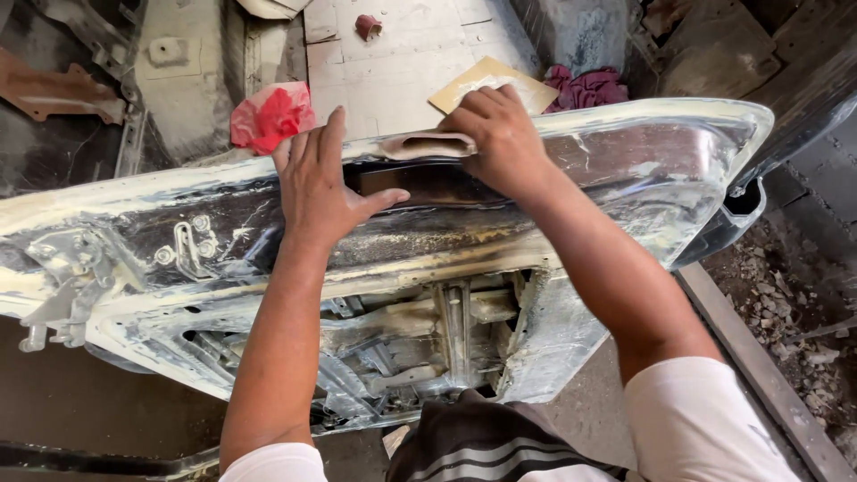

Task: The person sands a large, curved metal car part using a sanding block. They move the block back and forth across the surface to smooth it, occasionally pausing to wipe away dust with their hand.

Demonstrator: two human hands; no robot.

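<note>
Bare metal streaked with pale filler and dark paint covers a stripped car door (553,187), which lies on its side across the worker's lap. Its inner frame faces up, exposing brackets and window mechanism. The left hand (317,183) lies flat and released, fingers spread over the upper edge, apparently bracing the panel. The right hand (500,143) grasps a folded, worn strip of sandpaper (428,145), pressing it against the same edge. Beyond the door, a tan sandpaper sheet (491,78), a red rag (272,116) and a maroon cloth (589,87) rest on the dusty floor.
</note>
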